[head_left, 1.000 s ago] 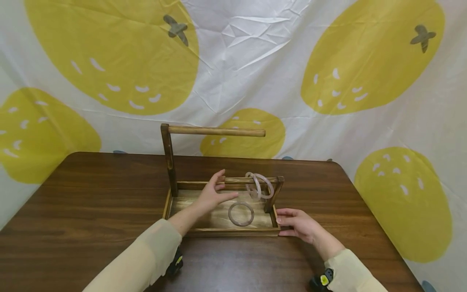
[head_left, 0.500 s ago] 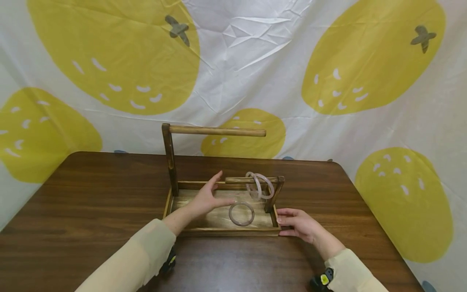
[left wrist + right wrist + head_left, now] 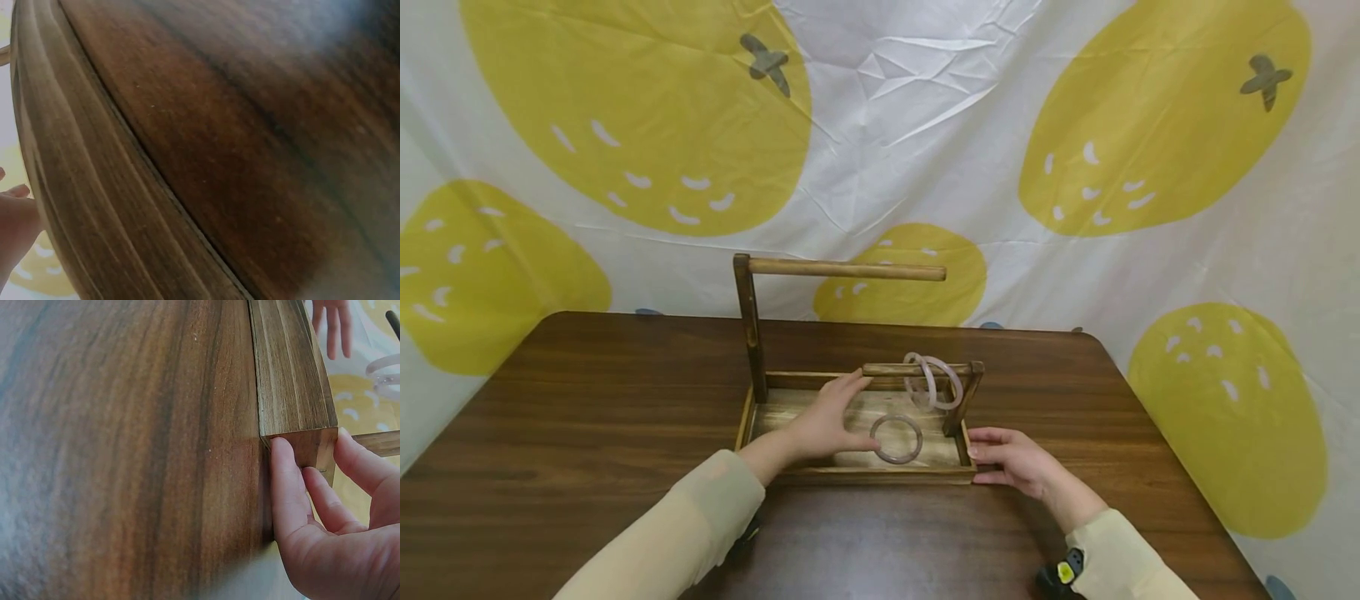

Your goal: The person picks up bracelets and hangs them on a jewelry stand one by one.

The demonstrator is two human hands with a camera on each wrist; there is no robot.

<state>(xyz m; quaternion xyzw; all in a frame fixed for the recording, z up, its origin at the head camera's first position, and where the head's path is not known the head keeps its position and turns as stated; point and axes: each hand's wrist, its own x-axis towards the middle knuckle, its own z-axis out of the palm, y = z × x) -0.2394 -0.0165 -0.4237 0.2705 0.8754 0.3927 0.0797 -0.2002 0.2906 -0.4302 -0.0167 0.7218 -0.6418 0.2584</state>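
Observation:
A wooden bangle stand has a shallow tray (image 3: 880, 476), a tall post with a long upper bar (image 3: 850, 268), and a shorter lower bar (image 3: 886, 369). Pale translucent bangles (image 3: 956, 390) hang on the lower bar near its post. One greyish bangle (image 3: 897, 461) lies flat in the tray. My left hand (image 3: 823, 425) is over the tray, fingers and thumb spread, the thumb tip at that bangle's left edge. Against the tray's right end, my right hand (image 3: 1013, 463) rests its fingertips; in the right wrist view the fingers (image 3: 286, 475) touch the end wall.
The stand sits on a dark brown wooden table (image 3: 617, 400). Behind it hangs a white cloth (image 3: 917, 150) printed with large yellow fruit. The upper bar's free end points right, above the lower bar and its bangles.
My left hand has come down and toward me over the tray, its thumb now at the lying bangle. My right hand and the stand have stayed put.

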